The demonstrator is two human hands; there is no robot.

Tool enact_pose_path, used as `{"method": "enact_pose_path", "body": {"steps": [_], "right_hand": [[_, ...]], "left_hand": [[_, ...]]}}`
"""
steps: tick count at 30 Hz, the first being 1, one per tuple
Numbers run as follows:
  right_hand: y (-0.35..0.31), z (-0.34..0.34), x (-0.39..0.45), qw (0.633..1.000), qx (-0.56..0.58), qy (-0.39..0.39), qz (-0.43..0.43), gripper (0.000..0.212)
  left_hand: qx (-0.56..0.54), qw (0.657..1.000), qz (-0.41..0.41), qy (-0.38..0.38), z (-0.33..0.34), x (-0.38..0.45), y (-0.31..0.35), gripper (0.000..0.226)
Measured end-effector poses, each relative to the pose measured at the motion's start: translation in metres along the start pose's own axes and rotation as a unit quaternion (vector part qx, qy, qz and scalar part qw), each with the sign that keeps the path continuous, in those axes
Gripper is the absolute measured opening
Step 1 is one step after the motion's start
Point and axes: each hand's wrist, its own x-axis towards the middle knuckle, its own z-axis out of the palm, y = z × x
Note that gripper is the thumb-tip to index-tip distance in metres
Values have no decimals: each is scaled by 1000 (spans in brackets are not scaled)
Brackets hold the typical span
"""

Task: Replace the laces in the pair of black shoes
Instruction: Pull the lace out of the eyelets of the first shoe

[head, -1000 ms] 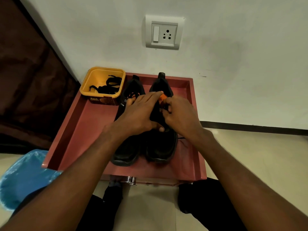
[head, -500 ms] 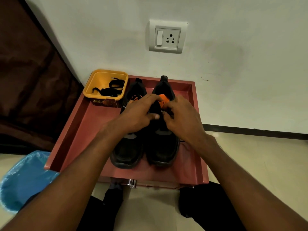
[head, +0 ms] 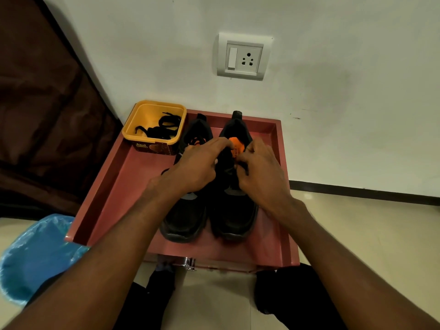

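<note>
Two black shoes stand side by side, toes toward me, on a red tray (head: pixel 133 186). The left shoe (head: pixel 183 222) is partly under my left wrist. The right shoe (head: pixel 234 217) has an orange tongue (head: pixel 235 145). My left hand (head: pixel 197 167) and my right hand (head: pixel 259 172) both rest on the right shoe's lacing area, fingers pinched at the black lace just below the tongue. The lace itself is mostly hidden by my fingers. A yellow tub (head: pixel 153 129) at the tray's back left holds loose black laces (head: pixel 162 126).
The tray stands against a white wall with a switch and socket plate (head: pixel 244 57). A blue plastic bag (head: pixel 35 253) lies on the floor at the left. A dark brown cloth (head: pixel 42 115) hangs at the far left. My dark-clothed knees are below the tray.
Both hands stayed on the right shoe. The fingers shifted slightly up toward the orange tongue, and the left hand's fingers curled in more.
</note>
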Motion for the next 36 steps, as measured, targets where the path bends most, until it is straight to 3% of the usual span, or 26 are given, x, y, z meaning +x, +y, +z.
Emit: {"method": "enact_pose_path", "body": {"steps": [4,6,12,15,17,19,21,24,26,28,31,33,36], "right_hand": [[-9,-9,1,982,72,124,121,12],[-12,-11,0,979,48,146,135,14],[-6,-5,0,999,-45,8,26,38],[-4,-6,-1,999,-39,1,9,29],[-7,-8,-1,995,27,72,64,16],[-12,-15,0,963,121,191,145,10],[-16,-19,1,952,140,237,136,12],[-12,-16,0,995,20,88,48,37],[-12,-10,-3,999,-30,-16,31,48],[-11,-7,-3,997,-36,-64,26,53],[-5,-5,1,997,-33,-67,21,50],[-2,-3,1,999,-21,-30,24,38],[-3,-4,3,974,104,166,114,14]], "left_hand": [[36,999,-13,14,0,-1,6,70],[48,999,-9,19,2,-1,8,68],[22,1000,-1,4,0,-2,7,63],[37,999,4,3,0,-4,8,79],[47,999,3,6,2,-5,11,89],[55,998,-5,13,3,-5,12,95],[59,998,-9,17,5,-5,13,97],[58,998,-6,16,4,-6,15,94],[61,998,-7,14,4,-6,15,91],[66,998,-13,10,3,-6,16,88],[67,998,-15,6,3,-6,16,91],[65,998,-16,6,4,-6,16,93],[59,998,-27,8,5,-5,13,97]]}}
